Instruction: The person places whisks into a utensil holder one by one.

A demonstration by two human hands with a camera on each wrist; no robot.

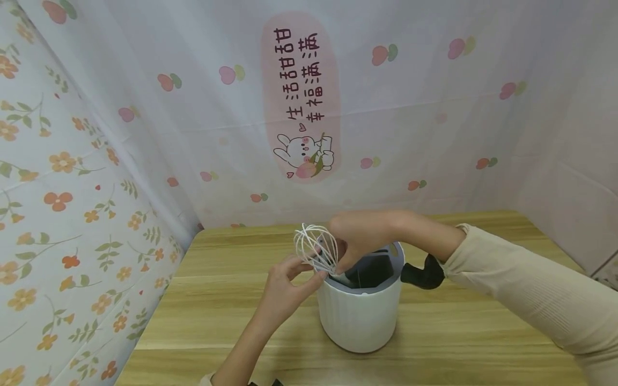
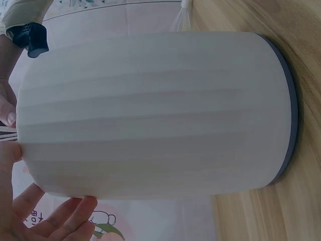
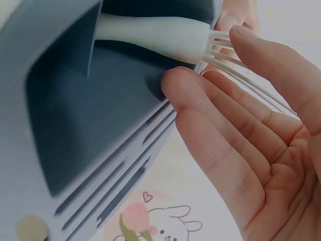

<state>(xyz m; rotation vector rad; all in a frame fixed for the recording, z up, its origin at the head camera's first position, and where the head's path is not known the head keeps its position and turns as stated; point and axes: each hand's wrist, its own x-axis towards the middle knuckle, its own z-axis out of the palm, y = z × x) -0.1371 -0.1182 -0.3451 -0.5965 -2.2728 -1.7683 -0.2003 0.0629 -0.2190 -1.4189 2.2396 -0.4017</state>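
A white whisk [image 1: 316, 246] stands tilted in the utensil holder [image 1: 357, 316], wires up. Its pale handle [image 3: 155, 37] reaches down inside the dark grey compartment. My right hand [image 1: 367, 236] pinches the whisk where the wires meet the handle, thumb on the wires and fingers behind them. The left hand [image 1: 287, 287] holds the holder's upper left side, thumb by the rim and fingers spread round the wall. In the left wrist view the holder's ribbed white wall [image 2: 150, 115] fills most of the picture, with left fingertips [image 2: 88, 202] along its edge.
The holder has a grey slotted insert [image 3: 120, 175] and stands on a wooden table [image 1: 232, 300]. A printed curtain [image 1: 434, 134] hangs behind the table, and a floral cloth [image 1: 72, 214] covers the left side. A black wrist mount [image 1: 425, 273] sits at the right cuff.
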